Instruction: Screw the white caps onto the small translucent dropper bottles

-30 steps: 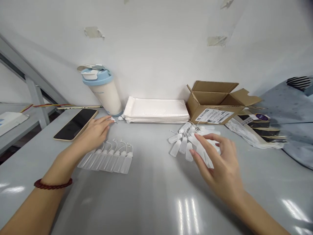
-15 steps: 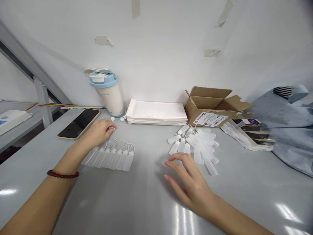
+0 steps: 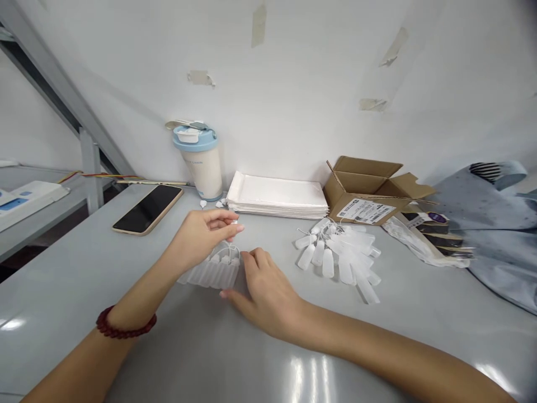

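Observation:
My left hand point(image 3: 205, 235) is closed in a pinch on a small white cap point(image 3: 235, 222), just above a row of small translucent squeeze bottles point(image 3: 213, 273). Thin white cords loop from the bottles' tops, and the hand hides part of the row. At the row's right end is my right hand point(image 3: 266, 291), thumb and fingers apart around the last bottle; whether it touches the bottle I cannot tell. Farther right lies a loose heap of similar translucent bottles point(image 3: 346, 252). Small white pieces point(image 3: 203, 204) like the cap rest by the cup's base.
A phone point(image 3: 147, 209) lies at the left, beside a blue-lidded cup point(image 3: 203, 165). Along the wall are a stack of white padded envelopes point(image 3: 277, 193) and an open cardboard box point(image 3: 364, 196). Right of the box sit a plastic-wrapped packet point(image 3: 432, 232) and grey-blue fabric point(image 3: 495, 224).
My left hand has moved right from beside the cup, carrying the small white cap to above the bottle row. My right hand has moved left from the heap to the row's right end.

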Demonstrator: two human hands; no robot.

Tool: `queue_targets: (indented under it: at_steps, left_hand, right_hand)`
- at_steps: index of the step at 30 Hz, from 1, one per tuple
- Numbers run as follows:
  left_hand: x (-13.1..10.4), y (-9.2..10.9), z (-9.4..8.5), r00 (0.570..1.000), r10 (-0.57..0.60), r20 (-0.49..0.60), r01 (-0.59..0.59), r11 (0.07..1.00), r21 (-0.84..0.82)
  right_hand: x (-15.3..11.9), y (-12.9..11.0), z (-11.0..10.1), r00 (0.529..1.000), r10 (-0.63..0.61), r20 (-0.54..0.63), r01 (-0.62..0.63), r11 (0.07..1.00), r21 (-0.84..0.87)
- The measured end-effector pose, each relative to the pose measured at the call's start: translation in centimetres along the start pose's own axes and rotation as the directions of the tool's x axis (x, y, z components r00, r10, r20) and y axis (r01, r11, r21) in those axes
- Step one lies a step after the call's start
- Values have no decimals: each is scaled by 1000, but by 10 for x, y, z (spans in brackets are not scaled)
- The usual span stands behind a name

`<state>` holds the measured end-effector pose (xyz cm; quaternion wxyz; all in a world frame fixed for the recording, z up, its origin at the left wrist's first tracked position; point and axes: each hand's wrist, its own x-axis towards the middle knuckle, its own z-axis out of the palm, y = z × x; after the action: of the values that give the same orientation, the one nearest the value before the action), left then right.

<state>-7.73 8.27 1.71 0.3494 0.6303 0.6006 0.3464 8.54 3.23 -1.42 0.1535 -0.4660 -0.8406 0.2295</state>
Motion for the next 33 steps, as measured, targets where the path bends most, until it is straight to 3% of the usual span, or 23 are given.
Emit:
queue_targets:
  at_steps: [6, 15, 33]
  left_hand:
    - [-7, 6, 5, 999, -22, 33, 25, 995, -102]
    - [-8, 8, 8, 998, -46, 38, 51, 986, -156]
    - [-10, 6, 6, 996, -81, 45, 89, 970, -225]
  right_hand:
    - [4, -4, 11, 998, 68, 17, -66, 994, -89]
    - [14, -8, 6, 992, 67, 110, -42, 976, -213]
    - [21, 7, 1, 983, 179, 48, -168, 970, -174]
